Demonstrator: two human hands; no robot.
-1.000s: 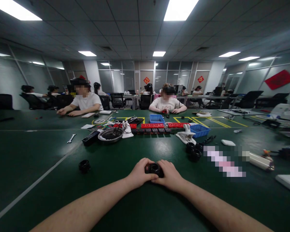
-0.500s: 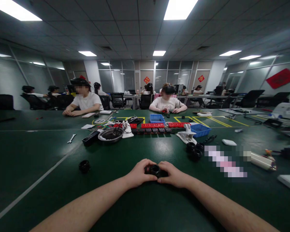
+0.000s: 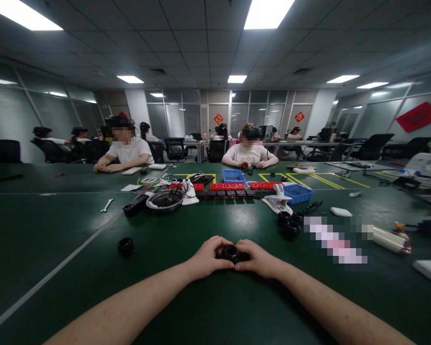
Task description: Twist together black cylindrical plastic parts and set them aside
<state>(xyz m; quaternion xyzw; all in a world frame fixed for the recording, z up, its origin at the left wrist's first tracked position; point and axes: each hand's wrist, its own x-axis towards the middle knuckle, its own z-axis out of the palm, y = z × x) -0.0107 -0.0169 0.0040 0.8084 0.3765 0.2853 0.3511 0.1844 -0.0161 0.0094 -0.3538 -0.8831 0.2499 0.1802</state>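
Observation:
Between both hands, low over the green table (image 3: 187,316), is a glossy black round part with a hole in its top (image 3: 232,252). My left hand (image 3: 209,256) grips it from the left, thumb in front and fingers behind. From the right, my right hand (image 3: 257,259) holds the same part in a like grip, and the two thumb tips almost meet. The fingers hide much of its sides. A similar black ring-shaped part (image 3: 125,247) sits apart to the left. Several more black round parts (image 3: 290,227) are clustered to the right.
Ahead lie a round metal dish (image 3: 164,209), a white clip stand (image 3: 278,201), red socket strips (image 3: 227,186) and blue bins (image 3: 298,193). A wrench (image 3: 107,206) is at left, a metallic cylinder (image 3: 391,240) at right. Two people sit across the table.

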